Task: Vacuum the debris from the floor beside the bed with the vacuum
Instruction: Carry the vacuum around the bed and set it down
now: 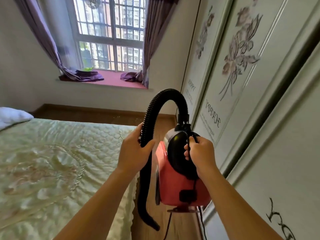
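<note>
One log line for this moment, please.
left hand grips hose | right hand grips vacuum | vacuum between bed and wardrobe

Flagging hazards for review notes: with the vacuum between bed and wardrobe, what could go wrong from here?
The cord dangling under the red vacuum body could snag. The body, carried by the right hand close to the wardrobe door, may knock it. The left hand grips the hose far above the nozzle, so aim may wander.

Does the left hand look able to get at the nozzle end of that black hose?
Probably yes: the left hand grips the hose higher up, and the nozzle hangs free below, beside the bed.
</note>
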Motion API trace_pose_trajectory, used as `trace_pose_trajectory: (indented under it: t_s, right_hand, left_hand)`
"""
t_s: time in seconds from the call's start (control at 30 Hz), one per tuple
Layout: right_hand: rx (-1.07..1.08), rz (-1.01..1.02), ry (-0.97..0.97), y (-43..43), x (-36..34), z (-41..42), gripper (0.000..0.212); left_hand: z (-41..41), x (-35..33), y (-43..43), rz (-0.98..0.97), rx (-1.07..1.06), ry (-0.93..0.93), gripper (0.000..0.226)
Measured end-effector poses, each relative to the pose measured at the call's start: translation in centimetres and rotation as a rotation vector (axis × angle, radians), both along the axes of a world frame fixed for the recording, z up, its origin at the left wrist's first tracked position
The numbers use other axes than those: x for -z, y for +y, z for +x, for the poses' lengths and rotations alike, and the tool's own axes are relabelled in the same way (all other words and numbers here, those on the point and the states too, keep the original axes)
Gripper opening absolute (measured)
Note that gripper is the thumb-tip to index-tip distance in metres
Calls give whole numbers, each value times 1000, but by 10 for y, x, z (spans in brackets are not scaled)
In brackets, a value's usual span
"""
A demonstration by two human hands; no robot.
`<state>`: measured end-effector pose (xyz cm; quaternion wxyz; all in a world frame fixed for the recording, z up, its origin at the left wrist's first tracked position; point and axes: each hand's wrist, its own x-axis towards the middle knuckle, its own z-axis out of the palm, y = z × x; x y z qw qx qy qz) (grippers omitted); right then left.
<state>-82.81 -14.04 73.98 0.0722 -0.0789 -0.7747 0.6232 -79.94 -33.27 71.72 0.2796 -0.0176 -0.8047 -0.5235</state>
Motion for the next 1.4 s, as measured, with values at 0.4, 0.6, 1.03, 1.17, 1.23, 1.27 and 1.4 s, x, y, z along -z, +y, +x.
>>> trace_pose_trajectory:
  t_s: [0.4,0.6,1.03,1.17,1.23,1.27,1.4]
  right_hand:
    - [-22,-55,14,-23,13,-225,25]
    - [-98,-72,-23,-28,20,-360,24]
    - [-141,-31,-13,-84,13,-597,21]
    - [-129,-8,-13,-113,16,-666,19]
    - [-114,-5,-6,-127,11,-699,20]
    - [-105,-13,-3,-133,7,-715,20]
    - [-78,-46,7,-152,-6,-777,19]
  left_hand:
    - [-215,4,-17,0,1,-18,44]
    - [-339,0,-18,13,-86,-56,40]
    - [-571,-1,-78,31,-120,-61,41]
    - [-646,6,-116,58,-72,-54,45]
    - [-683,4,-133,64,-59,-49,44]
    - [-700,1,-139,67,-52,-47,44]
    - [-764,-13,-156,67,-39,-61,42]
